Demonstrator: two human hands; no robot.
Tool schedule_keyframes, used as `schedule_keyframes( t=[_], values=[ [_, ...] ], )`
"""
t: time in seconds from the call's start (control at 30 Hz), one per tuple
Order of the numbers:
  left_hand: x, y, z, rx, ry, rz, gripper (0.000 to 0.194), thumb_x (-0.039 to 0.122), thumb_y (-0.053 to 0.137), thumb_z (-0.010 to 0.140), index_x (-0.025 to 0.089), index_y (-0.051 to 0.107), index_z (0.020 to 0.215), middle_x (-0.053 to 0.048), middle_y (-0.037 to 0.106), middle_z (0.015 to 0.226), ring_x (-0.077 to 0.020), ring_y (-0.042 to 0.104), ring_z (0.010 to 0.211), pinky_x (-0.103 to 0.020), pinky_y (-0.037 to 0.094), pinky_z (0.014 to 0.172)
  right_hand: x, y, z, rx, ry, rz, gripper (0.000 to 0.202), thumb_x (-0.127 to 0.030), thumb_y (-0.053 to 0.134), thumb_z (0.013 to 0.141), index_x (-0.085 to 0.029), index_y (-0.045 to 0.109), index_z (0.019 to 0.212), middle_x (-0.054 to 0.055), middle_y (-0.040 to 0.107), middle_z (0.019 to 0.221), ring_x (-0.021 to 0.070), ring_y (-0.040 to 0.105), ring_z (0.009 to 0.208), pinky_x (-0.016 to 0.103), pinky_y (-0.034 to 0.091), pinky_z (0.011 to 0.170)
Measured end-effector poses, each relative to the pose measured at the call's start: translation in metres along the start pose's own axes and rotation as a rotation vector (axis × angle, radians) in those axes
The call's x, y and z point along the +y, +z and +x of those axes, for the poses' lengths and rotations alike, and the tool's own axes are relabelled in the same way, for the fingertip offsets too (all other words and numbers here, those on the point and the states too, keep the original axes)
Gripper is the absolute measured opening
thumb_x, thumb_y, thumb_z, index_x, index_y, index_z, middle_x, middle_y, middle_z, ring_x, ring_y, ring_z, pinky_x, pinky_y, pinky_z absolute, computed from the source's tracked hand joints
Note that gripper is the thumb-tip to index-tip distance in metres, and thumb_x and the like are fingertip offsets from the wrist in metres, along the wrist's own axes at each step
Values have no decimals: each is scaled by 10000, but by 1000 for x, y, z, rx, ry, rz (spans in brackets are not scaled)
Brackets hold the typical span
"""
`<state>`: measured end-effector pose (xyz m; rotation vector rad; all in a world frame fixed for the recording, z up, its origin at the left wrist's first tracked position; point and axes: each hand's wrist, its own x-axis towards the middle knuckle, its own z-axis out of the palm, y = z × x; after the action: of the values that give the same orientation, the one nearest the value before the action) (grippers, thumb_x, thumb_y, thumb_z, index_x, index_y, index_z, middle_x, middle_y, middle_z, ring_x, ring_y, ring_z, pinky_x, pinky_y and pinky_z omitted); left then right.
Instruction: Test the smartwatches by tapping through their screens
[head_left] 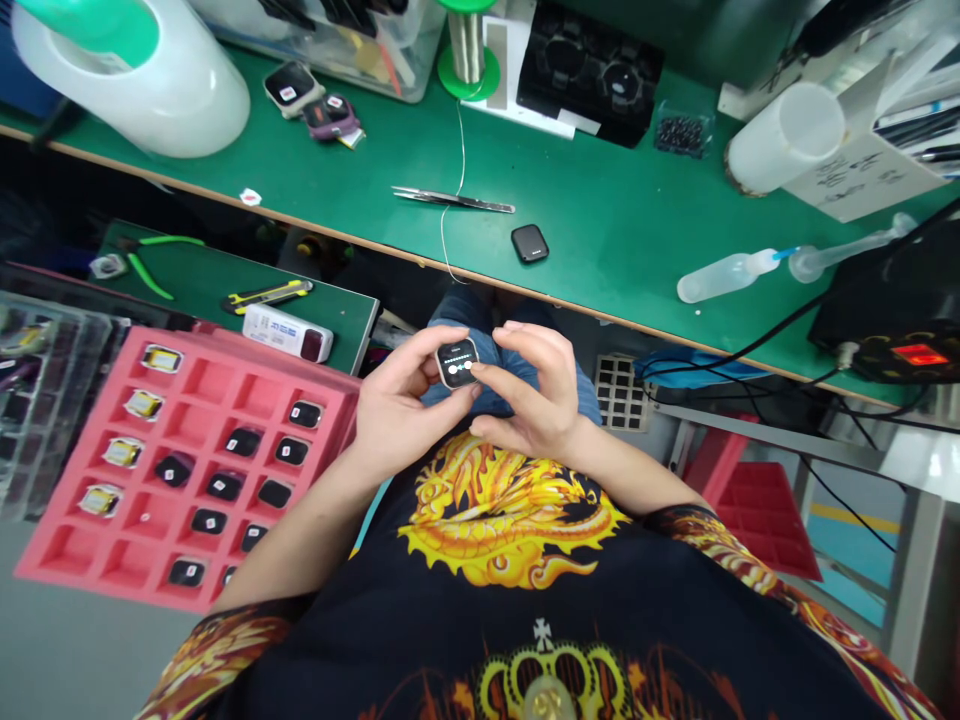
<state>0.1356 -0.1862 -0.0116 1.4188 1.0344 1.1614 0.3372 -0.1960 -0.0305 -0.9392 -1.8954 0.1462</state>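
My left hand [394,405] holds a small square smartwatch body [457,362] over my lap, below the bench edge. Its dark screen is lit with white marks. My right hand [536,395] is beside it, with a fingertip resting on the right side of the screen. To my left, a pink compartment tray [112,555] holds several more watch bodies, some black and some with yellow backs. Another dark watch body [529,243] lies alone on the green bench mat.
On the green mat [600,210] lie tweezers [452,199], a green wire spool [468,45], a black fixture [589,70], squeeze bottles [724,276] and a white cup [784,135]. A lower shelf holds cutters [154,262], a utility knife [268,295] and a white box [287,332].
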Motion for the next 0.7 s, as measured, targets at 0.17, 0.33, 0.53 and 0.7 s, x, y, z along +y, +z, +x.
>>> schedule_keyframes(
  t=[0.17, 0.33, 0.53, 0.7],
  values=[
    [1, 0, 0, -4, 4, 24, 536, 200, 898, 860, 241, 738, 1370, -76, 770, 1241, -173, 761, 1000, -265, 658, 867, 2, 0, -5, -46, 33, -22, 512, -697, 650, 1044, -330, 705, 1395, 109, 588, 1496, 364, 602, 1392, 603, 550, 1157],
    [2, 0, 0, 4, -1, 38, 536, 210, 904, 857, 240, 740, 1367, -76, 769, 1236, -175, 757, 992, -266, 657, 857, 1, 1, -1, -40, 7, -28, 505, -673, 625, 1068, -335, 681, 1440, 106, 606, 1480, 345, 620, 1374, 580, 562, 1145],
    [-1, 0, -1, -3, 2, 14, 563, 190, 906, 853, 245, 733, 1386, -76, 761, 1249, -169, 747, 1016, -260, 640, 888, -1, 0, 3, 41, -14, -17, 532, -640, 600, 1096, -283, 643, 1488, 126, 642, 1412, 333, 649, 1339, 542, 587, 1113],
    [-1, 0, -1, 0, -14, 26, 552, 200, 904, 855, 246, 737, 1380, -71, 761, 1226, -168, 745, 996, -265, 644, 877, 1, 0, -1, -17, 41, 0, 527, -679, 634, 1063, -330, 666, 1457, 106, 621, 1457, 351, 633, 1351, 578, 562, 1140]
  ],
)
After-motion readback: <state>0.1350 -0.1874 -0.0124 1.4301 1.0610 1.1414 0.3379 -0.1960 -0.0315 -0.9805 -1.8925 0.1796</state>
